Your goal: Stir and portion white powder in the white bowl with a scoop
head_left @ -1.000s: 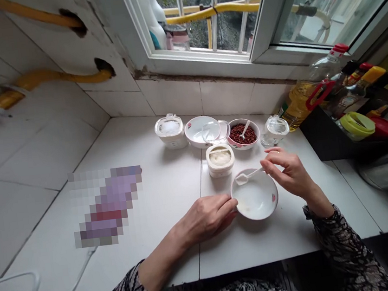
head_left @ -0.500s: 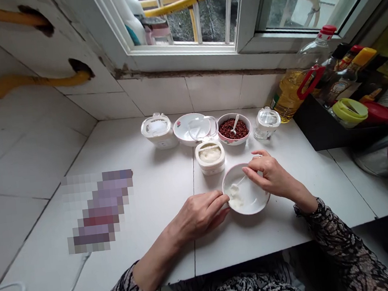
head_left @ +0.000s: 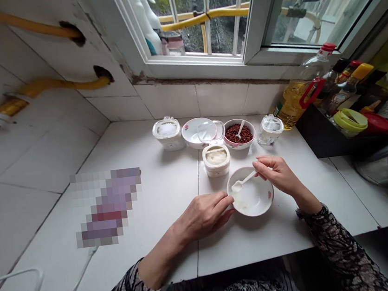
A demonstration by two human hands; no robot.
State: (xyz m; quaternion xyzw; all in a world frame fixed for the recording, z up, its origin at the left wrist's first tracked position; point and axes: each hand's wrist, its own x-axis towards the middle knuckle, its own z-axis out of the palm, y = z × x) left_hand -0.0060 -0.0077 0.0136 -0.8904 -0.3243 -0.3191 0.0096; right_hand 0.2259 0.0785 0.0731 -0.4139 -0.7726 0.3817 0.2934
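A white bowl (head_left: 256,199) with a red flower inside stands on the counter near its front edge. My left hand (head_left: 207,214) holds its left rim, fingers together, the thumb mostly hidden. Between the fingers of my right hand (head_left: 275,173) is the handle of a small white spoon (head_left: 242,184). The spoon's head is over the bowl's left part and seems to carry some white matter. A faint whitish patch shows on the bowl's inner wall below it. Just behind the bowl sits a jar of off-white powder (head_left: 215,158), its clear lid raised.
Along the back stand a lidded white jar (head_left: 169,141), a shallow white bowl (head_left: 193,143), a bowl of red beans (head_left: 240,146) with a spoon, and a glass jar (head_left: 270,132). An oil bottle (head_left: 290,97) and black box (head_left: 319,140) stand right. A blurred-out object (head_left: 113,206) with a cable lies left.
My right hand has lifted the spoon, so its head now shows above the bowl's bottom. The white lump seen in the bowl before is gone from there. My left hand stays at the rim.
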